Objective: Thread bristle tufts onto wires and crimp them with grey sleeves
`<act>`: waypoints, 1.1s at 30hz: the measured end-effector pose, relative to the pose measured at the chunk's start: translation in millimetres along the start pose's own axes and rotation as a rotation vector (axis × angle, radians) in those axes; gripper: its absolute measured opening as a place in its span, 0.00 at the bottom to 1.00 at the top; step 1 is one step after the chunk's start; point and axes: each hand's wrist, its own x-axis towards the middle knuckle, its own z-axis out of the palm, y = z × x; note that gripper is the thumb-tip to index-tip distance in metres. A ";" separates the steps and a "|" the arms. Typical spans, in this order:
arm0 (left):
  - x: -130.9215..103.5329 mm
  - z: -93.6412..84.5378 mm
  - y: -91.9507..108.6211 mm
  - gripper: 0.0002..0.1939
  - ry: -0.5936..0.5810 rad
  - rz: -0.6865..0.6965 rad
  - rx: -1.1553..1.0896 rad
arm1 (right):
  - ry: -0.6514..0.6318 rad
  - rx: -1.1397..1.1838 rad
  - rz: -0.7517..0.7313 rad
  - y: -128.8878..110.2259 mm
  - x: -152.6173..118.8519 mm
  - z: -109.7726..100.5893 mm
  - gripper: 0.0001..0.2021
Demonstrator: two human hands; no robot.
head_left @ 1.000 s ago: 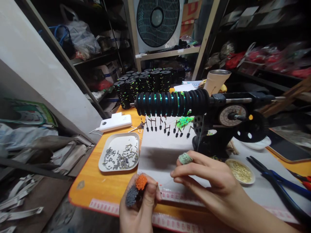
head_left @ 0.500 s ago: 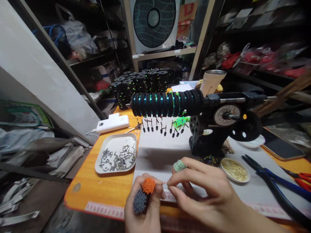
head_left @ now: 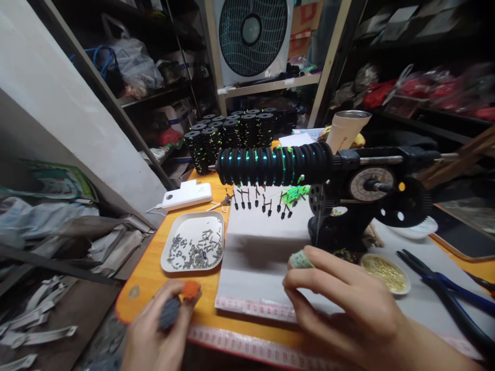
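Observation:
Low at the left, over the table's front edge, my left hand [head_left: 158, 330] is wrapped round two bundles of thin sticks, one orange [head_left: 191, 289] and one dark grey [head_left: 169, 313]. My right hand [head_left: 344, 296] is at the front right above the white paper [head_left: 247, 283], thumb and forefinger pinched together. Anything between those fingertips is too small to make out. A green wrap [head_left: 300, 259] covers one of its fingers. Beyond the hands stands a black winding machine [head_left: 344, 226], its shaft carrying a row of black rings [head_left: 270, 166] with shiny blue bands and small weighted clips hanging below.
A white tray [head_left: 193, 222] of small grey and yellowish pieces lies left of the paper. To the right are a dish of gold-coloured bits [head_left: 384, 273] and long-nosed pliers [head_left: 436, 288]. Several black stacks [head_left: 232, 134], a power bank [head_left: 187, 195] and a cup [head_left: 348, 129] stand behind.
My left hand has moved left and down with both bundles, away from my right hand. The fingertips were close together before, with a tiny orange speck between them. My right hand shifted slightly right.

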 end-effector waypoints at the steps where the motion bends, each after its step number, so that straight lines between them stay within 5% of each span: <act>1: 3.6 -5.4 -7.8 0.09 -0.136 0.054 0.063 | -0.016 0.018 0.014 -1.6 0.8 0.1 0.07; 3: 11.5 -11.0 -14.6 0.14 -0.248 0.106 0.145 | -0.041 0.031 0.043 -4.2 2.9 1.0 0.06; 7: 38.3 -7.2 -2.1 0.13 -0.165 0.184 0.171 | -0.086 0.003 0.045 -5.9 6.7 3.9 0.08; 12: 90.2 13.5 12.0 0.09 -0.419 0.245 0.235 | -0.039 -0.007 0.048 -4.8 6.0 5.8 0.09; 17: 114.6 23.0 15.1 0.07 -0.490 0.223 0.267 | -0.017 0.040 0.103 -2.4 2.9 6.2 0.08; 22: 86.3 13.7 44.2 0.05 -0.520 0.169 0.099 | 0.051 0.148 0.168 -3.0 0.7 7.7 0.08; 24: 64.1 15.7 59.5 0.12 -0.633 0.095 -0.207 | 0.092 0.157 0.188 -2.4 0.4 8.3 0.07; 26: 42.5 24.7 71.7 0.15 -0.689 -0.042 -0.518 | 0.127 0.172 0.210 -0.5 0.8 9.0 0.06; 29: 19.2 47.0 82.1 0.16 -0.610 -0.183 -0.821 | 0.165 0.235 0.288 4.3 2.4 10.5 0.06; 33: 3.9 71.7 88.0 0.16 -0.538 -0.243 -0.932 | 0.178 0.368 0.391 9.4 4.0 13.0 0.06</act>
